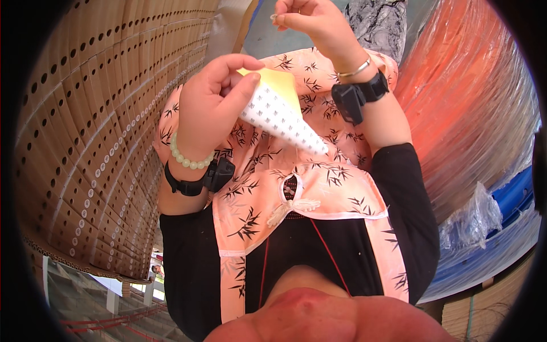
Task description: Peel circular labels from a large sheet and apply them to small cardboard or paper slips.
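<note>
My left hand grips a piece of printed paper between thumb and fingers. One side of it is white with small dark repeating marks, the other is yellow. It is bent and tapers to a point at its lower right end, in front of the pink apron with dark bamboo print. Farther out and to the right, my right hand is raised with its fingers closed in a pinch. A tiny pale bit shows at the fingertips, too small to name. The two hands are apart.
On the left rises a tall stack of brown cardboard pieces with rows of round holes. To the right stands a large bundle wrapped in clear plastic film, orange above and blue below. A dark marbled surface lies beyond my right wrist.
</note>
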`<state>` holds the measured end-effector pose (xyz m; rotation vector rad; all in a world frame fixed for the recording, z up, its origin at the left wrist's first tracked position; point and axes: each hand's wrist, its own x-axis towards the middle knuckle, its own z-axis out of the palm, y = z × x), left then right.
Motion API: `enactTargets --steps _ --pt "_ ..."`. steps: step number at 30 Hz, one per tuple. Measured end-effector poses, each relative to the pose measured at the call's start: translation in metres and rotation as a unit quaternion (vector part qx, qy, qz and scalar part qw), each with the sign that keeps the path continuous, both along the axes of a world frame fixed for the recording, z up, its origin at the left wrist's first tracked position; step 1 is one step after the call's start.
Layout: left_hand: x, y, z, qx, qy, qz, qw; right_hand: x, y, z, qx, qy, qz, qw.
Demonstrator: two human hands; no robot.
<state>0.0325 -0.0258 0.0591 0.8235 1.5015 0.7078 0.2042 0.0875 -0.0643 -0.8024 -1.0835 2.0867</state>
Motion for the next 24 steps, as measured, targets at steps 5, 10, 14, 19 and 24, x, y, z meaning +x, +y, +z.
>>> enactTargets --steps 5,10,14,19,24 --pt "-0.002 -0.006 0.017 0.060 0.064 -0.124 0.988 -0.045 0.016 -0.065 0.025 -0.072 0.126 0.989" --pt "0.001 -0.003 0.018 0.048 0.118 -0.084 0.988 -0.101 -0.011 -0.103 0.078 -0.152 0.193 0.966" --pt "-0.003 0.009 0.014 0.063 0.185 -0.107 0.975 -0.125 -0.045 -0.155 -0.013 -0.132 0.084 0.988" --pt "0.007 0.018 0.018 0.008 0.154 -0.093 0.984 -0.133 -0.063 -0.159 0.011 -0.177 0.017 0.984" --pt "0.009 0.024 0.015 0.012 0.177 -0.131 0.975 -0.130 -0.060 -0.164 0.049 -0.188 0.000 0.981"
